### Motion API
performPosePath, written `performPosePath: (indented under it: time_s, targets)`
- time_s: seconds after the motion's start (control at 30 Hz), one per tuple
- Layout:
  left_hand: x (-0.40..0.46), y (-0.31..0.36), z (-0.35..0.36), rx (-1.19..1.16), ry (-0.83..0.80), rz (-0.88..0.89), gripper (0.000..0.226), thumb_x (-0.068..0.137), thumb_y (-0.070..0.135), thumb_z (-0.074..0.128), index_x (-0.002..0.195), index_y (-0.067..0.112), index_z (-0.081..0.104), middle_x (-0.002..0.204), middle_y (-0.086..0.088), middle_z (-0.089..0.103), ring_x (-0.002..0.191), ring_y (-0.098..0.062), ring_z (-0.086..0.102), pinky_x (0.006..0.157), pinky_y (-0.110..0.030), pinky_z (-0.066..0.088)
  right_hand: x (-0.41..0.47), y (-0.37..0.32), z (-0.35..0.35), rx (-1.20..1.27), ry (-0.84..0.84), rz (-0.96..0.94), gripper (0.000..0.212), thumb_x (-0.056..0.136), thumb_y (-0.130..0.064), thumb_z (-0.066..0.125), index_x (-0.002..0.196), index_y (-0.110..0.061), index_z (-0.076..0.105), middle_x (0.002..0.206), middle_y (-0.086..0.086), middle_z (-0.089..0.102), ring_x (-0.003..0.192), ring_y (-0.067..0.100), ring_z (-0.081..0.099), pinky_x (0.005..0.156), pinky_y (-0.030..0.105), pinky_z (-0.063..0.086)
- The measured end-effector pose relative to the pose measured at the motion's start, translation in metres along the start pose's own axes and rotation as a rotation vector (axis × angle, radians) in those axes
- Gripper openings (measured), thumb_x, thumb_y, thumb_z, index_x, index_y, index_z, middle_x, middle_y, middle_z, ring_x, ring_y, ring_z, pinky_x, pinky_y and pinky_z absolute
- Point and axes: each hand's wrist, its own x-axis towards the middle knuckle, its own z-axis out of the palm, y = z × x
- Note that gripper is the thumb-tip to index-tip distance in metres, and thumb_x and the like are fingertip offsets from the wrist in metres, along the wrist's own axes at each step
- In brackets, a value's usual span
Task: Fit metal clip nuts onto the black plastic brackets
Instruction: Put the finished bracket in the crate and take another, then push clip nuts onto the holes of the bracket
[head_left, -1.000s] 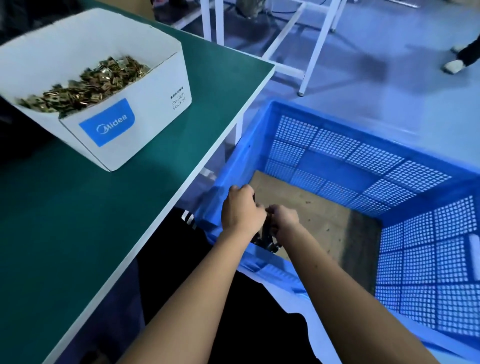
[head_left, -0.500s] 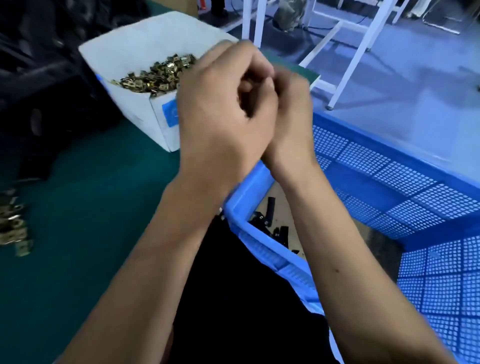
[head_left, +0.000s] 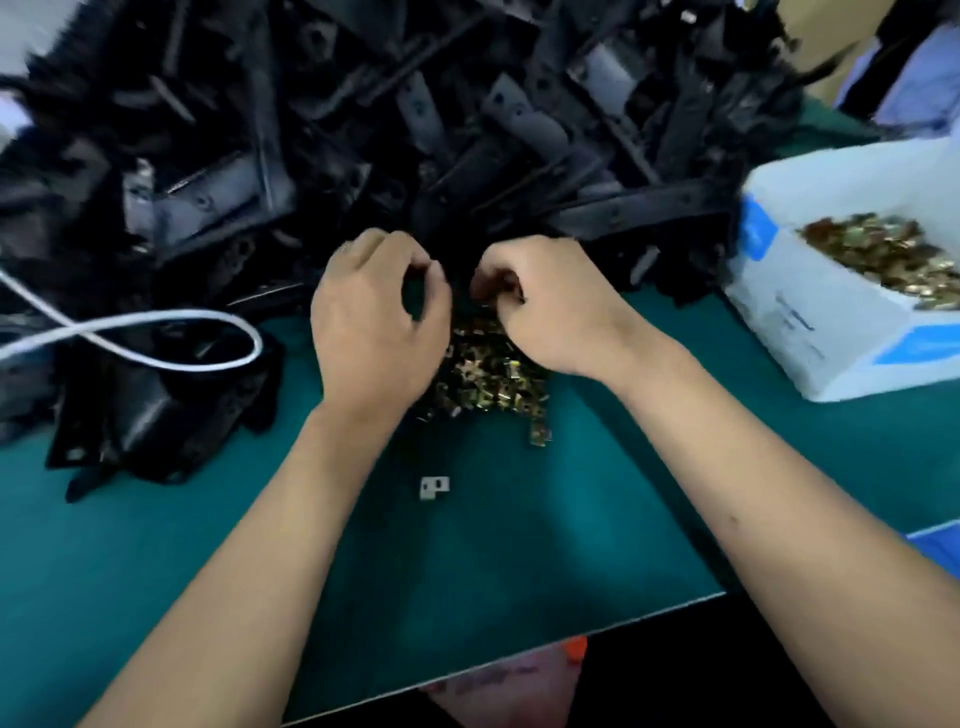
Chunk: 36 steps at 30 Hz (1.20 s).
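A heap of black plastic brackets (head_left: 467, 130) fills the back of the green table (head_left: 493, 545). In front of it lies a small pile of brass clip nuts (head_left: 493, 369), with one silver clip nut (head_left: 434, 487) lying apart nearer to me. My left hand (head_left: 379, 322) hovers at the pile's left edge, thumb and forefinger curled together on the edge of a black bracket (head_left: 457, 265). My right hand (head_left: 545, 301) is curled over the top of the pile and pinches a clip nut hidden under its fingers. The frame is blurred.
A white cardboard box (head_left: 831, 312) full of brass clip nuts (head_left: 893, 254) stands at the right. A white cable (head_left: 156, 338) loops over brackets at the left. A blue crate corner (head_left: 940, 545) shows past the table's right edge. The table's near edge runs close to my body.
My head has turned from the blue crate to the table. Both hands have come up out of the crate, passed before my face, and now sit at the clip nut pile.
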Motion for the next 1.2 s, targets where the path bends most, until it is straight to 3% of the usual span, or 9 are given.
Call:
performPosePath:
  time_s: [0.1,0.27,0.4,0.53,0.77,0.87,0.97,1.07,1.2]
  targets:
    - [0.001,-0.026,-0.003,0.03,0.022,-0.07,0.016,0.093,0.02,0.059,0.089,0.007,0.067,0.091,-0.006,0.065,0.088,-0.029,0.059,0.078,-0.041,0.046,0.014,0.01,0.019,-0.088,0.121,-0.043,0.026,0.097,-0.01,0.052,0.116,-0.014,0.069,0.108,0.003,0.072,0.103,0.027,0.065,0.087,0.04,0.051]
    - [0.001,-0.031,0.01,-0.034,-0.083,-0.073,0.008,0.091,0.015,0.061,0.092,0.009,0.065,0.097,-0.003,0.06,0.084,-0.021,0.058,0.076,-0.042,0.048,0.013,0.021,0.033,-0.165,0.207,-0.061,0.029,0.089,-0.038,0.073,0.109,-0.021,0.062,0.083,-0.012,0.05,0.082,0.019,0.055,0.067,0.033,0.041]
    - [-0.002,-0.033,0.014,-0.036,-0.046,-0.113,0.018,0.09,0.021,0.067,0.105,0.014,0.058,0.101,0.004,0.056,0.087,-0.014,0.053,0.076,-0.03,0.046,0.008,0.019,0.029,-0.038,0.371,-0.018,0.043,0.085,-0.032,0.08,0.11,-0.019,0.048,0.078,-0.011,0.051,0.072,0.017,0.055,0.063,0.036,0.044]
    - [-0.002,-0.034,0.019,-0.024,-0.067,-0.167,0.038,0.092,0.03,0.073,0.127,0.022,0.06,0.114,0.006,0.054,0.093,-0.009,0.054,0.083,-0.022,0.045,0.008,0.021,0.024,0.045,0.427,-0.005,0.038,0.09,-0.028,0.075,0.118,-0.021,0.051,0.077,-0.007,0.053,0.069,0.009,0.052,0.066,0.032,0.046]
    - [-0.003,-0.027,0.018,-0.067,0.018,-0.181,0.022,0.089,0.021,0.074,0.108,0.016,0.066,0.104,0.006,0.058,0.088,-0.004,0.053,0.081,-0.026,0.049,0.004,0.017,0.024,0.073,0.315,-0.022,0.016,0.089,-0.022,0.071,0.099,-0.023,0.058,0.07,-0.008,0.055,0.065,0.011,0.053,0.061,0.033,0.046]
    - [-0.004,-0.026,0.017,-0.079,-0.005,-0.199,0.021,0.089,0.02,0.075,0.108,0.017,0.065,0.103,0.007,0.058,0.088,-0.005,0.054,0.081,-0.026,0.049,0.002,0.016,0.023,-0.009,0.472,-0.006,0.014,0.085,-0.019,0.072,0.095,-0.019,0.061,0.079,-0.01,0.054,0.077,0.017,0.054,0.069,0.036,0.046]
    - [-0.005,-0.026,0.016,-0.095,-0.006,-0.202,0.02,0.089,0.019,0.074,0.107,0.017,0.065,0.102,0.008,0.058,0.085,-0.005,0.052,0.078,-0.021,0.046,0.005,0.025,0.007,-0.207,0.735,0.137,0.035,0.081,-0.025,0.074,0.114,-0.022,0.061,0.106,0.003,0.051,0.104,0.025,0.049,0.081,0.023,0.032]
    - [-0.006,-0.024,0.015,-0.112,0.003,-0.184,0.019,0.089,0.016,0.073,0.107,0.017,0.066,0.1,0.006,0.058,0.084,-0.008,0.054,0.076,-0.019,0.045,0.008,0.037,-0.003,-0.416,0.577,0.303,0.066,0.076,-0.039,0.083,0.135,-0.03,0.054,0.125,0.014,0.043,0.114,0.036,0.041,0.091,0.034,0.035]
    - [-0.006,-0.021,0.016,-0.13,0.031,-0.131,0.017,0.089,0.012,0.072,0.105,0.012,0.066,0.098,0.002,0.06,0.084,-0.006,0.055,0.074,-0.014,0.043,0.012,0.044,0.0,-0.425,0.569,0.308,0.053,0.076,-0.038,0.087,0.122,-0.031,0.063,0.124,0.011,0.042,0.114,0.035,0.04,0.089,0.035,0.029]
